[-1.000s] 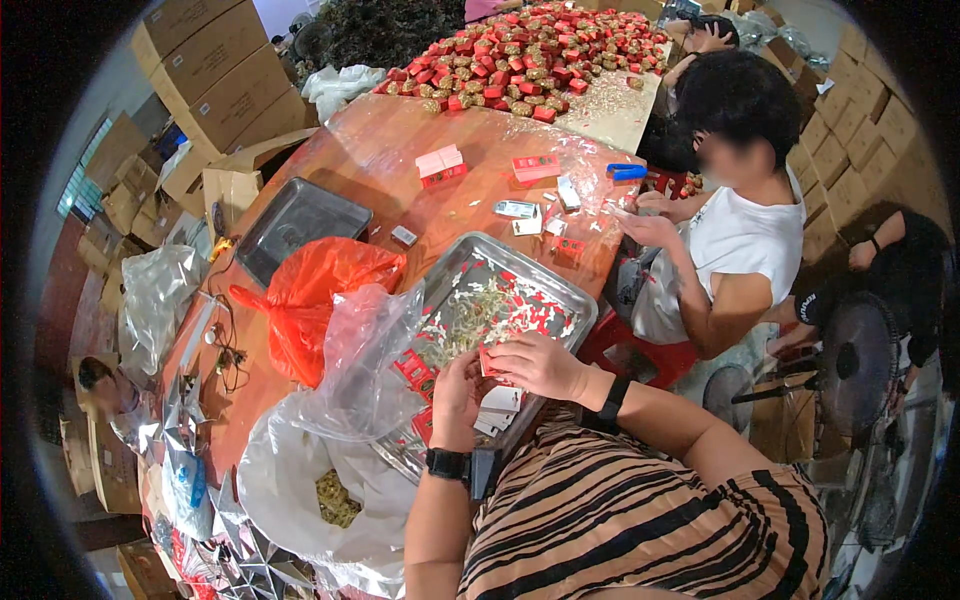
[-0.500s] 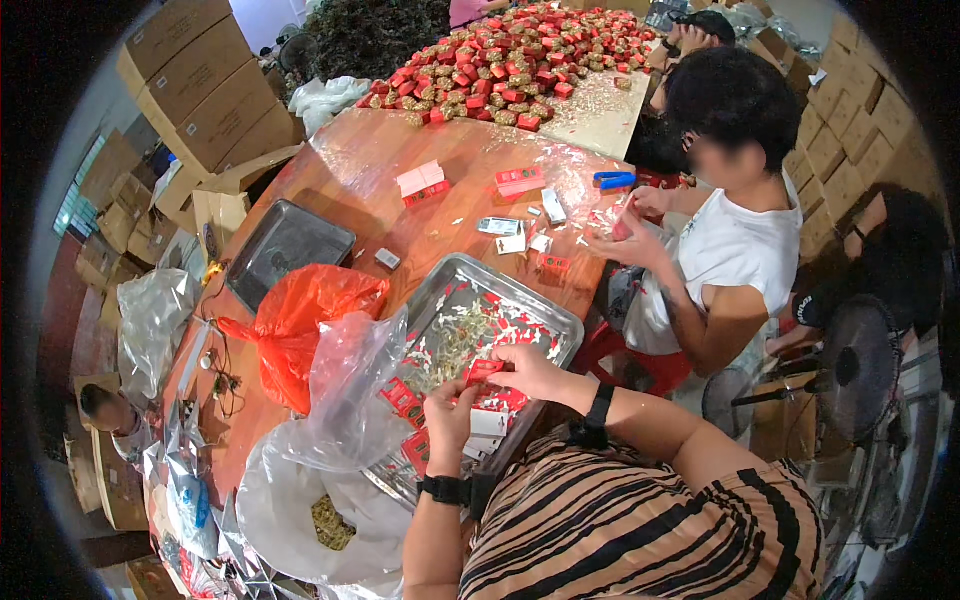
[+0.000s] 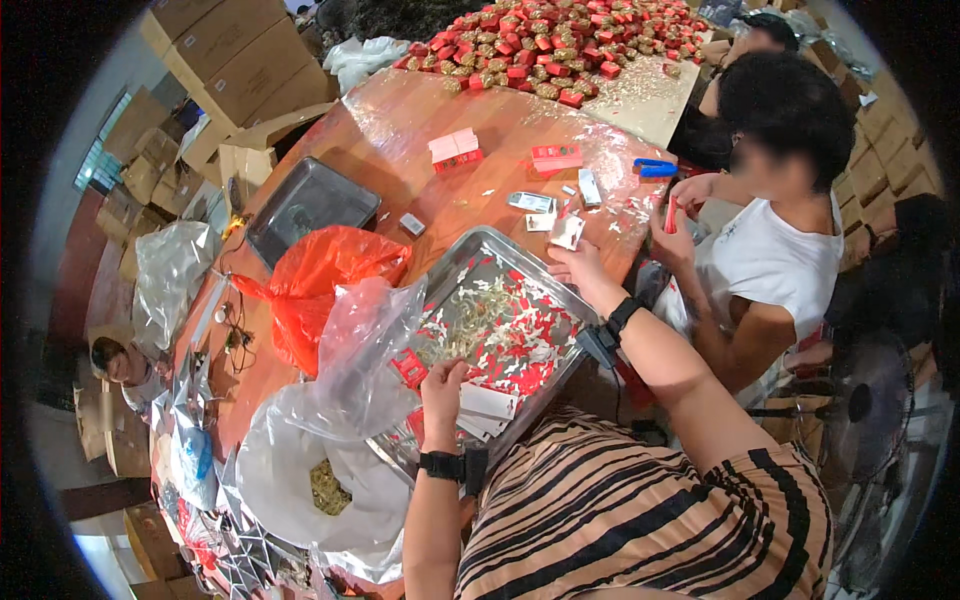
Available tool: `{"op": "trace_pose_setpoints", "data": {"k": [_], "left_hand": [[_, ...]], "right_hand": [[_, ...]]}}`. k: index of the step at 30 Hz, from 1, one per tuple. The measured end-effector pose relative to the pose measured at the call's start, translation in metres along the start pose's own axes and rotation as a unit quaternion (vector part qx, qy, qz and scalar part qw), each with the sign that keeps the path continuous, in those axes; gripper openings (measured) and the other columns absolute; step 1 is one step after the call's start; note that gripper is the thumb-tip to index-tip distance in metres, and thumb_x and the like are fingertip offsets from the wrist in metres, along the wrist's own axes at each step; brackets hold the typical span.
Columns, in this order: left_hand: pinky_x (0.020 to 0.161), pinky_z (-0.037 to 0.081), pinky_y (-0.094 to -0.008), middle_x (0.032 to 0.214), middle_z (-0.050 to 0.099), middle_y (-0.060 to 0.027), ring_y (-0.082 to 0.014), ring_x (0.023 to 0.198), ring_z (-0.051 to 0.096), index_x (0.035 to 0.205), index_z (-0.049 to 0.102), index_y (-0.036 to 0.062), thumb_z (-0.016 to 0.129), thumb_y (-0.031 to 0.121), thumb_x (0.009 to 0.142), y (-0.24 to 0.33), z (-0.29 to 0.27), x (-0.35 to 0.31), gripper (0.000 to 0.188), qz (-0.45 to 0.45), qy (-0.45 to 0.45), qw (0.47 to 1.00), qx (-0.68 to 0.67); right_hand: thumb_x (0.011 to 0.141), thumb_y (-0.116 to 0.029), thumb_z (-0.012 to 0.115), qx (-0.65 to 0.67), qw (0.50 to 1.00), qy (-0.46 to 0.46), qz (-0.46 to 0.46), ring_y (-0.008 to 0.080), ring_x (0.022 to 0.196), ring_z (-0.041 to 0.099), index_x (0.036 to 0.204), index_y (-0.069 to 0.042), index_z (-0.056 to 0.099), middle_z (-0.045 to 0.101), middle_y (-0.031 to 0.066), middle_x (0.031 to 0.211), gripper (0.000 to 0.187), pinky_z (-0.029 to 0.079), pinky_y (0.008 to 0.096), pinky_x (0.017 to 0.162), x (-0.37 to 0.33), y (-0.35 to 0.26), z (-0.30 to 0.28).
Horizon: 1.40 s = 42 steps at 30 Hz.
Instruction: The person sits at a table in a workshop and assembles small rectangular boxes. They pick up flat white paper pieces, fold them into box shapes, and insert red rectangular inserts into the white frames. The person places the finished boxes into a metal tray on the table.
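The right hand (image 3: 580, 268), at 1 o'clock of the metal tray (image 3: 512, 247), pinches a white card (image 3: 567, 233) just above the wooden desk (image 3: 400, 140). At the tray's 7 o'clock, the left hand (image 3: 441, 390) has thumb and forefinger close together; whether they grip anything cannot be told. Just off it lie a red card (image 3: 408, 367) at 10 o'clock and white cards (image 3: 487, 406) at 4 o'clock.

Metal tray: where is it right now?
In the head view, the metal tray is near the middle, right of the clear bag, with the left hand over its left part and the right hand by its far edge.
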<state>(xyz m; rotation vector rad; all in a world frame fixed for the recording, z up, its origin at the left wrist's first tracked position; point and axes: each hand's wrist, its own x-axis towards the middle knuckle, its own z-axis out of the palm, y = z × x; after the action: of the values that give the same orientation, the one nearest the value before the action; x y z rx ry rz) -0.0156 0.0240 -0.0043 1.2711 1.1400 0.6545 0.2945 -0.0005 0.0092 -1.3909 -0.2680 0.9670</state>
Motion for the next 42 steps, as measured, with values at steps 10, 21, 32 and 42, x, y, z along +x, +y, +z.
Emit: {"op": "trace_pose_setpoints", "data": {"k": [10,21,32,42], "left_hand": [[0.072,0.046,-0.0325,0.088,0.059,-0.0092,-0.0225,0.081,0.056,0.101,0.060,0.0064,0.062,0.007,0.071,-0.018,-0.022,-0.026,0.030,0.127,-0.068,0.934,0.328],[0.079,0.041,-0.0412,0.091,0.055,-0.0075,-0.0275,0.092,0.051,0.095,0.061,0.0135,0.056,0.010,0.072,-0.024,-0.002,-0.023,0.024,0.328,-0.175,0.713,0.595],[0.087,0.039,-0.0397,0.098,0.060,-0.0076,-0.0272,0.099,0.052,0.099,0.062,0.0084,0.076,0.019,0.058,0.006,-0.024,-0.033,0.045,0.304,-0.110,0.862,0.391],[0.075,0.048,-0.0299,0.092,0.060,-0.0119,-0.0192,0.085,0.060,0.102,0.057,-0.0034,0.074,0.012,0.068,0.025,-0.023,-0.042,0.041,0.173,-0.052,0.977,0.112]], "right_hand": [[0.070,-0.002,0.059,-0.423,0.841,-0.035,-0.337,0.0314,0.084,0.055,0.103,-0.007,0.053,0.051,0.0147,0.090,0.034,0.046,0.0401,0.069,-0.007,0.085,0.029],[0.070,-0.010,0.065,-0.425,0.811,-0.080,-0.395,0.0227,0.068,0.058,0.069,-0.005,0.062,0.059,0.0087,0.074,0.005,0.046,0.0332,0.060,-0.019,0.062,0.045],[0.077,-0.017,0.064,-0.294,0.924,-0.201,-0.136,0.0101,0.047,0.053,0.070,0.001,0.062,0.061,0.0064,0.063,0.019,0.041,0.0255,0.044,-0.066,0.024,0.049],[0.079,-0.012,0.062,-0.124,0.960,-0.251,-0.011,0.0061,0.046,0.051,0.078,-0.001,0.061,0.063,0.0056,0.068,0.011,0.037,0.0189,0.041,-0.111,0.002,0.068]]}}
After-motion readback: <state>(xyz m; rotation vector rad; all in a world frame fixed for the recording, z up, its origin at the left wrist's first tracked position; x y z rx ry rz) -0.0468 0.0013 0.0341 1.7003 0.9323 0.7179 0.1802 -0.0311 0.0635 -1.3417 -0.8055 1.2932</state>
